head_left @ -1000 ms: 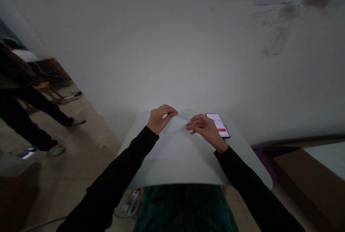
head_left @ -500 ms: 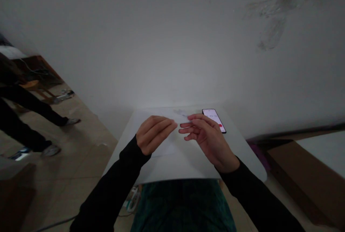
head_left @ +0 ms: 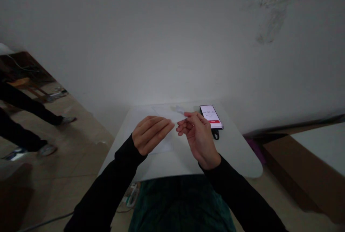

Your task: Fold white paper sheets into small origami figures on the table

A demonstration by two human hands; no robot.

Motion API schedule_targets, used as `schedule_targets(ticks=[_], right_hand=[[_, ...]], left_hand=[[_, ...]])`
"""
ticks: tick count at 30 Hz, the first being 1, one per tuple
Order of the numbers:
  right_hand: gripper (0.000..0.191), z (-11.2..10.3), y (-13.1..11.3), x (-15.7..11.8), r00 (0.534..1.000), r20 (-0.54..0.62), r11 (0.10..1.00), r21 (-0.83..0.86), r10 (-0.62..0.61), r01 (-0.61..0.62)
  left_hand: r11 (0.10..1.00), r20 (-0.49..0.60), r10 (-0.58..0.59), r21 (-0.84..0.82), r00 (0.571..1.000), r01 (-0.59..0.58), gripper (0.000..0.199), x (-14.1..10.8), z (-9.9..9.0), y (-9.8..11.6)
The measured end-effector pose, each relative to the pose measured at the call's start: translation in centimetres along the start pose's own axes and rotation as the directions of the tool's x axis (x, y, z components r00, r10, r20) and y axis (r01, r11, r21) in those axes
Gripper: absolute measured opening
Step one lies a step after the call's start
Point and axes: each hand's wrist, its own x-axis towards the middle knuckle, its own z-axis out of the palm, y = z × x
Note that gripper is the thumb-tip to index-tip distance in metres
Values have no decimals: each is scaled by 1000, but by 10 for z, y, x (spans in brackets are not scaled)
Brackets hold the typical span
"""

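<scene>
A thin dark sliver (head_left: pixel 182 120), too small to identify, is sitting just below and right of the middle of the frame, in the gap between the two hands. Its long axis is running nearly sideways, rising slightly toward the right, with the lower end pointing toward the left hand's fingertips. The right hand (head_left: pixel 201 138) is the nearer one: its fingers are curling and seem to be pinching the sliver's upper end. The left hand (head_left: pixel 151 134) is facing it from the left, fingers drawing together at the tips, close to the sliver but apart from the right hand; whether those fingers are gripping anything, I cannot tell. Beyond them, a small pale scrap (head_left: pixel 179 109) is lying on the white table (head_left: pixel 231 153), a sheet of paper (head_left: pixel 164 147) is spreading beneath the left hand, and a lit phone (head_left: pixel 211 113) is resting to the upper right of the right hand
</scene>
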Motion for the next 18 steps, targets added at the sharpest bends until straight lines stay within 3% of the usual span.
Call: schedule_targets(ticks=[6, 10, 11, 15, 18], right_hand=[[15, -5, 15, 13, 993, -107, 999, -18, 39, -41], [19, -21, 16, 24, 986, 36, 961, -232, 164, -151], [20, -26, 15, 26, 986, 85, 942, -317, 146, -112], [21, -41, 3, 31, 953, 289, 807, -541, -89, 239], [20, -42, -5, 33, 928, 352, 770, -557, -122, 312]], left_hand=[[999, 83, 35, 9, 996, -36, 31, -5, 10, -12], [998, 55, -44, -38, 997, 46, 19, -4, 17, -32], [995, 41, -83, -59, 996, 86, 16, -2, 17, -37], [964, 17, -232, -130, 972, 233, 12, 7, 12, -41], [924, 14, -342, -177, 940, 339, 12, 15, 7, -34]])
